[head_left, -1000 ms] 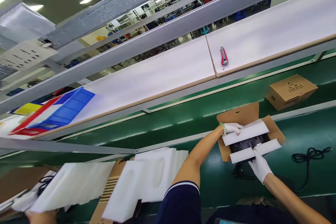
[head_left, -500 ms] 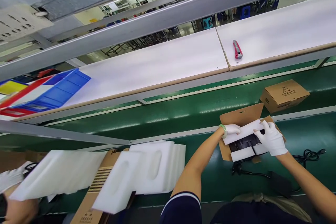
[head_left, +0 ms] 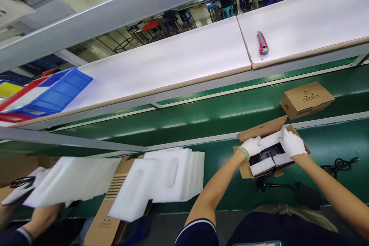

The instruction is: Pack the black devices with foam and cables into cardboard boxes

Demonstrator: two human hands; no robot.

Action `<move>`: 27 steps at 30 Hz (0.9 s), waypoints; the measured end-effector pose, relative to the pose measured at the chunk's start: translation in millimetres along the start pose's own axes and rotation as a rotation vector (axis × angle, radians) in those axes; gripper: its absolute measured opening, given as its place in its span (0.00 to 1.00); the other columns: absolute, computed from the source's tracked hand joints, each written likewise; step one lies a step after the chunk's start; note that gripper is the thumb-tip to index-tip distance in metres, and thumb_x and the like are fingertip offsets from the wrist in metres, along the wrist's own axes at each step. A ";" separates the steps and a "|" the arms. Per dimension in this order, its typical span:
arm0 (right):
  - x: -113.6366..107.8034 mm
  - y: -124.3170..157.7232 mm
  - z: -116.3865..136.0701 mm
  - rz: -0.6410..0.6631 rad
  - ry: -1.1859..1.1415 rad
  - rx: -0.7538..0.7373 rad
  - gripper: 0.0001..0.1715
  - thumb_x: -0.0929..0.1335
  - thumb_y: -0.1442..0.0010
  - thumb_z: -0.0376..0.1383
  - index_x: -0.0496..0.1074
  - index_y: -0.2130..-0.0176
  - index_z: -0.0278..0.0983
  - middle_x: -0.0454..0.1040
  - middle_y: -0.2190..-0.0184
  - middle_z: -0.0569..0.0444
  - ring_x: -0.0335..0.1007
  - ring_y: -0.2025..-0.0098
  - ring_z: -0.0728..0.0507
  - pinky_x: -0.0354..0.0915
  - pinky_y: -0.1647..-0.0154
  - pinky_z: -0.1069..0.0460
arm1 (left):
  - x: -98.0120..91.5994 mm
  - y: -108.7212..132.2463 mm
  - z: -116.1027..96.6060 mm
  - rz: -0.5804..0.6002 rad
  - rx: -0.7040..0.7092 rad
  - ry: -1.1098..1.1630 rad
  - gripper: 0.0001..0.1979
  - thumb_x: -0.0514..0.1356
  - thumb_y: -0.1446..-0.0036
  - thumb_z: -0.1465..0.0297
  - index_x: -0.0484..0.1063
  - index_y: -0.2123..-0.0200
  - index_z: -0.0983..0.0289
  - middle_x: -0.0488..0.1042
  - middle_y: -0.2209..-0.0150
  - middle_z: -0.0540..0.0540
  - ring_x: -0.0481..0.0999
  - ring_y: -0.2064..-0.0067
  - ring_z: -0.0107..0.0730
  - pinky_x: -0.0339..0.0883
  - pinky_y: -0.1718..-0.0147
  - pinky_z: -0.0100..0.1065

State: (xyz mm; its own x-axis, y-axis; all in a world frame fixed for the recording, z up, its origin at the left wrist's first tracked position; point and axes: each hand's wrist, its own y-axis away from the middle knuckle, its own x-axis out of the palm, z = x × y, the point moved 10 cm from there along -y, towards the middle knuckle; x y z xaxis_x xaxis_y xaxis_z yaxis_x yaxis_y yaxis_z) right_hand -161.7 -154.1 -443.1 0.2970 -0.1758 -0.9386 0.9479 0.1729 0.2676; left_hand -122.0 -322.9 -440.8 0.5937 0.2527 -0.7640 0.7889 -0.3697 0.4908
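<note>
An open cardboard box [head_left: 263, 128] sits on the green bench, its lid flap raised at the back. Inside, a black device [head_left: 265, 154] lies between a long white foam insert [head_left: 271, 139] at the back and smaller foam blocks [head_left: 261, 166] in front. My left hand [head_left: 251, 147], in a white glove, closes on the left end of the long insert. At its right end, my gloved right hand [head_left: 292, 143] has its fingers closed on the foam; some fingertips are hidden. A black power adapter [head_left: 308, 196] lies in front, its cord running to the box.
A closed carton [head_left: 308, 100] stands behind the box. A coiled black cable [head_left: 340, 167] lies right. Foam sheets [head_left: 173, 178] and flattened cardboard [head_left: 111, 203] are left, beside a co-worker's gloved hands [head_left: 27, 186] holding a cable. The shelf [head_left: 173, 61] carries a box cutter [head_left: 262, 43] and blue bin [head_left: 63, 90].
My right hand has moved slightly left and its spread fingers have closed in at the foam's right end. The long foam sits lower in the box. The co-worker's hands moved into view.
</note>
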 end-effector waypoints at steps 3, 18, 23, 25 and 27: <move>2.6 10.2 37.6 -0.097 0.156 -0.388 0.25 0.62 0.40 0.32 0.64 0.44 0.29 0.60 0.41 0.31 0.58 0.40 0.29 0.62 0.46 0.38 | 5.1 22.6 8.0 -0.148 -0.017 -0.102 0.21 0.49 0.36 0.67 0.58 0.41 0.66 0.64 0.43 0.62 0.67 0.45 0.44 0.64 0.48 0.44; 58.9 40.7 44.7 0.130 0.319 -0.624 0.26 0.64 0.42 0.36 0.69 0.46 0.29 0.69 0.49 0.35 0.67 0.52 0.31 0.67 0.56 0.39 | 53.7 34.9 -8.6 -0.157 0.043 -0.247 0.24 0.58 0.45 0.60 0.65 0.49 0.68 0.62 0.44 0.66 0.65 0.47 0.50 0.68 0.56 0.45; 73.5 64.6 36.1 0.240 0.349 -0.780 0.23 0.66 0.45 0.32 0.71 0.48 0.35 0.72 0.55 0.42 0.69 0.56 0.35 0.65 0.59 0.43 | 87.2 41.0 -18.3 0.003 0.103 -0.249 0.28 0.58 0.47 0.67 0.59 0.42 0.66 0.67 0.51 0.61 0.69 0.54 0.45 0.68 0.63 0.41; 83.8 82.2 30.9 0.266 0.332 -0.866 0.24 0.65 0.44 0.32 0.71 0.47 0.39 0.72 0.52 0.44 0.70 0.56 0.36 0.65 0.58 0.43 | 99.0 39.2 -24.1 0.036 0.142 -0.288 0.27 0.56 0.46 0.70 0.59 0.42 0.62 0.67 0.52 0.59 0.69 0.55 0.45 0.68 0.65 0.41; 95.0 98.4 22.8 0.313 0.339 -0.876 0.27 0.65 0.44 0.32 0.69 0.45 0.39 0.71 0.49 0.44 0.71 0.56 0.36 0.65 0.59 0.43 | 111.7 38.4 -27.1 0.063 0.144 -0.311 0.26 0.55 0.47 0.73 0.60 0.43 0.61 0.67 0.53 0.59 0.70 0.56 0.45 0.68 0.67 0.40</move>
State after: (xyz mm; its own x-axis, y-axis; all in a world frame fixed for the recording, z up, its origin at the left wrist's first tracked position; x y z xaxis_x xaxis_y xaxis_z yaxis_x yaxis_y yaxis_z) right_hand -37.6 -175.8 -500.9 0.3416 0.2632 -0.9022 0.3713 0.8441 0.3868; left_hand -21.1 -284.7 -495.9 0.5460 -0.0507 -0.8362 0.7089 -0.5040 0.4934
